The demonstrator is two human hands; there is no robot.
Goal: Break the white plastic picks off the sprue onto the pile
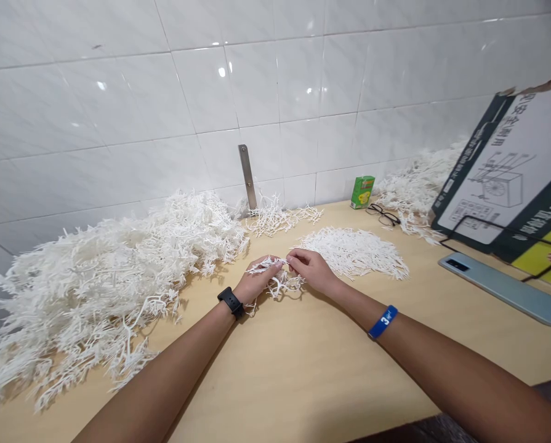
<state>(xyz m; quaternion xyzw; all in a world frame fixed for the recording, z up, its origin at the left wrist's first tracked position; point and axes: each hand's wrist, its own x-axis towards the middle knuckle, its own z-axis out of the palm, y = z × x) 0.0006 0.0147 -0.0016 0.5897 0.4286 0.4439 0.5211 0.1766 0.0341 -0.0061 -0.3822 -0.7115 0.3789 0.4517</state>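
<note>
My left hand [258,280], with a black watch on its wrist, is closed on a white branched plastic sprig [287,283], whose thin twigs stick out above and below the fingers. Close beside it, my right hand [313,269] pinches at the sprig's tip with thumb and forefinger; a blue band is round that wrist. Just right of my hands lies a flat pile of small white pieces [356,249]. A large heap of white branched sprigs [118,264] fills the left side of the table. Behind my hands is a smaller cluster of bare white twigs [275,216].
A metal strip [247,178] stands upright by the tiled wall. A green box [362,192] and black glasses [383,214] are at the back right. A phone [506,289] lies before a large printed carton [501,184], with more white sprigs [423,184] behind.
</note>
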